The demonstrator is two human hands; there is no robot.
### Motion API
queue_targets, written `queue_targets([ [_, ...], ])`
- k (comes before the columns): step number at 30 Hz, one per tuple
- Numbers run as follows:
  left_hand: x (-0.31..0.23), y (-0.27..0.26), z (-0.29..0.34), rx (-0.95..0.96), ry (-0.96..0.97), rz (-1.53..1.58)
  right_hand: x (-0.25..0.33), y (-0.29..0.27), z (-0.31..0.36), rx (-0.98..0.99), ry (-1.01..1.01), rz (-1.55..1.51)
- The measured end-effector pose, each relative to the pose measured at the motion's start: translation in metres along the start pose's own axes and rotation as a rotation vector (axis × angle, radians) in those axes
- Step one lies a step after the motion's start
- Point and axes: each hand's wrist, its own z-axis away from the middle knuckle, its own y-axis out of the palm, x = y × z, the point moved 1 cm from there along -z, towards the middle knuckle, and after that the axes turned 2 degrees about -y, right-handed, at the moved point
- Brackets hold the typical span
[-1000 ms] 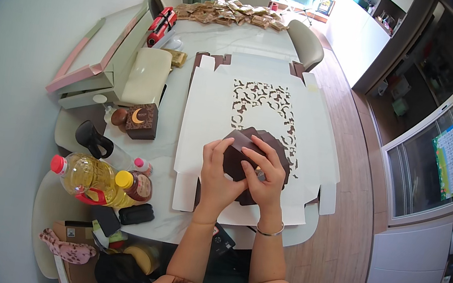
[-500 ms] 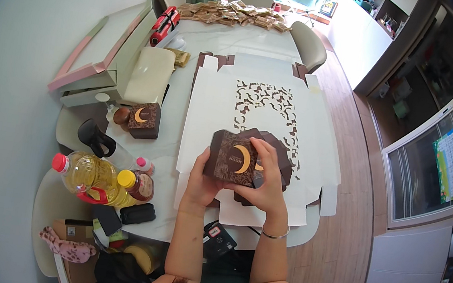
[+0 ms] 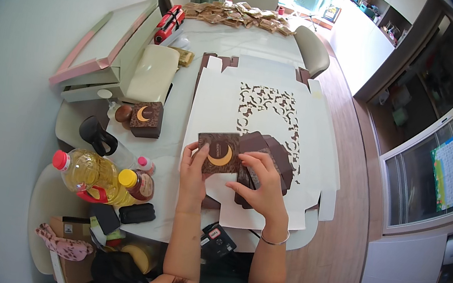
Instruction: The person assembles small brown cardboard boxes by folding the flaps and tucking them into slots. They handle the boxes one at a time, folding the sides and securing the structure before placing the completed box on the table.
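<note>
A small dark brown box point(image 3: 217, 147) with a gold crescent moon is in my left hand point(image 3: 194, 166), whose fingers and thumb grip its left side. My right hand point(image 3: 264, 184) is at the box's right edge, its fingers curved and its thumb apart; the fingertips appear to reach the edge, but a firm grip does not show. Partly behind my right hand, a fanned stack of flat dark brown box blanks point(image 3: 277, 154) lies on the large white cut-out sheet point(image 3: 218, 100). Another brown moon box point(image 3: 147, 119) stands folded up at the table's left.
Along the left are an oil bottle point(image 3: 86, 171), a yellow-capped jar point(image 3: 139, 184), a clear bottle with black top point(image 3: 102, 138) and a black case point(image 3: 137, 213). Many gold packets point(image 3: 238, 14) cover the far end. A red object point(image 3: 169, 23) lies far left.
The box has moved a little left and now shows its moon face flatter toward me. My right hand has come off its front to the right edge, its thumb now apart.
</note>
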Motion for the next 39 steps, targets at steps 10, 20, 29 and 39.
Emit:
queue_targets([
  [10, -0.021, -0.025, 0.0, 0.193, -0.116, -0.297, 0.011, -0.002, -0.003, 0.317, 0.215, -0.313],
  [20, -0.024, -0.05, -0.013, 0.03, 0.218, -0.123, 0.013, 0.023, -0.06, 0.403, 0.308, -0.387],
  [29, -0.042, -0.05, -0.044, -0.339, 0.575, -0.256, -0.006, 0.157, -0.17, 0.107, 0.2, -0.498],
  [39, -0.049, -0.057, -0.054, -0.322, 0.584, -0.332, -0.01, 0.216, -0.175, 0.155, 0.185, -0.553],
])
